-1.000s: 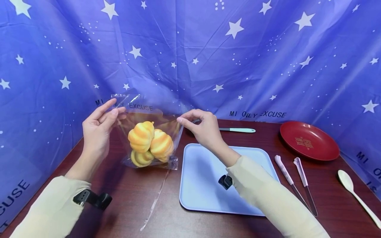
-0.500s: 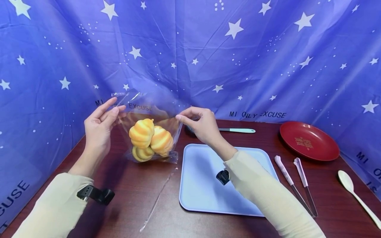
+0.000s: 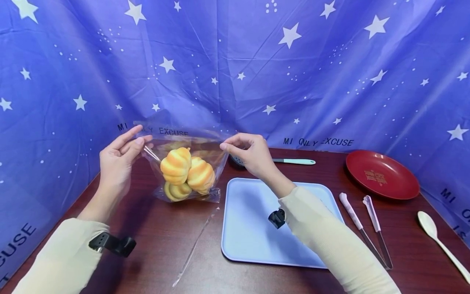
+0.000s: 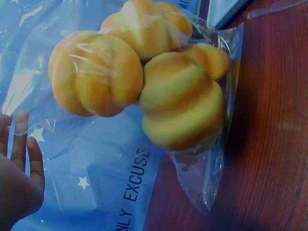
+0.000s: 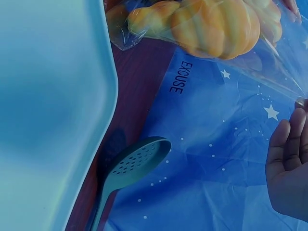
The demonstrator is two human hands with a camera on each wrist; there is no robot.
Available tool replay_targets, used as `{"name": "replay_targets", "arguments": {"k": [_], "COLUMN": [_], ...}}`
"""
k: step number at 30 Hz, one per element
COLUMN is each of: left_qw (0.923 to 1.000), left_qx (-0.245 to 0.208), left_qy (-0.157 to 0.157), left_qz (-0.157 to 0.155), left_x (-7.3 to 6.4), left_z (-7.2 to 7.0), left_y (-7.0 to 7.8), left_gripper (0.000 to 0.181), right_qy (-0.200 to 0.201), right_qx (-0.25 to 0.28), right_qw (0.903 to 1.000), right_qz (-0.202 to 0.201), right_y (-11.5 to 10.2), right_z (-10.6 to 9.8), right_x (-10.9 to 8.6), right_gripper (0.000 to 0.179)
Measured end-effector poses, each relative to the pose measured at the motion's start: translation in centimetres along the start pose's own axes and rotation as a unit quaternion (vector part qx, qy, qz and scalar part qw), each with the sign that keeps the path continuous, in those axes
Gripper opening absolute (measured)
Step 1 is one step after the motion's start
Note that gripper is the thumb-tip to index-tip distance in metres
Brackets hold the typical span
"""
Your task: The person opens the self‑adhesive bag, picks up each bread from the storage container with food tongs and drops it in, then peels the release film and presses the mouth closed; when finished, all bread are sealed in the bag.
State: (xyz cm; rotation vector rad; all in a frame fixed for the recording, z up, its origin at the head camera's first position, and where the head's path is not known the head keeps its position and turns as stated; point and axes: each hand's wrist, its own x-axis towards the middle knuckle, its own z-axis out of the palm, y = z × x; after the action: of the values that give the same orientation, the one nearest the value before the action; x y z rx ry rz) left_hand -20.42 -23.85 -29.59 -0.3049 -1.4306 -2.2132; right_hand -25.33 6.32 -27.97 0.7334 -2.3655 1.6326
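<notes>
A clear plastic bag (image 3: 211,196) with several pumpkin-shaped bread rolls (image 3: 175,166) in it hangs at the left side of the table, its bottom close to the tabletop. My left hand (image 3: 116,163) pinches the bag's upper left edge between thumb and fingers. At the upper right edge, the thumb and forefinger of my right hand (image 3: 253,157) pinch the film. The left wrist view shows golden rolls (image 4: 96,72) bunched low in the bag, with part of my left hand (image 4: 21,178) at the edge. Some of my right hand (image 5: 291,168) appears in the right wrist view.
A light blue tray (image 3: 249,241) lies under my right forearm. Behind it is a slotted spoon (image 3: 299,161), its head partly hidden by my right hand. To the right are a red plate (image 3: 396,179), tongs (image 3: 372,212) and a cream spoon (image 3: 427,224). A clear strip (image 3: 194,247) lies in front.
The bag first rose a little off the table. Since then my left hand has shifted slightly left and down and my right hand slightly right, stretching the bag's top wider.
</notes>
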Motion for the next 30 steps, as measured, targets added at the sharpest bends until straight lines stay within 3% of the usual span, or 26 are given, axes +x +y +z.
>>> {"name": "replay_targets", "arguments": {"k": [4,11,16,25,30], "left_qw": [0.9993,0.9982,0.9984,0.9987,0.9976], "left_qx": [0.034,0.054,0.05,0.009,0.002], "left_qy": [-0.01,-0.021,-0.021,-0.051,-0.068], "left_qz": [0.014,0.018,0.016,-0.003,-0.013], "left_x": [0.0,0.0,0.1,0.3,0.3], "left_z": [-0.1,-0.3,-0.5,-1.0,-1.5], "left_y": [0.2,0.3,0.2,0.1,0.2], "left_gripper": [0.024,0.022,0.024,0.026,0.027], "right_qy": [-0.005,-0.012,-0.014,-0.007,-0.017], "right_qx": [0.009,0.022,0.029,0.038,0.037], "right_qw": [0.9999,0.9994,0.9989,0.9978,0.9958], "right_qz": [-0.003,-0.024,-0.035,-0.053,-0.082], "right_y": [0.0,-0.1,0.2,0.3,0.4], "right_z": [-0.4,-1.1,-1.2,-1.1,-1.2], "right_x": [0.0,0.0,0.0,-0.1,-0.2], "right_gripper": [0.014,0.014,0.015,0.018,0.02]}}
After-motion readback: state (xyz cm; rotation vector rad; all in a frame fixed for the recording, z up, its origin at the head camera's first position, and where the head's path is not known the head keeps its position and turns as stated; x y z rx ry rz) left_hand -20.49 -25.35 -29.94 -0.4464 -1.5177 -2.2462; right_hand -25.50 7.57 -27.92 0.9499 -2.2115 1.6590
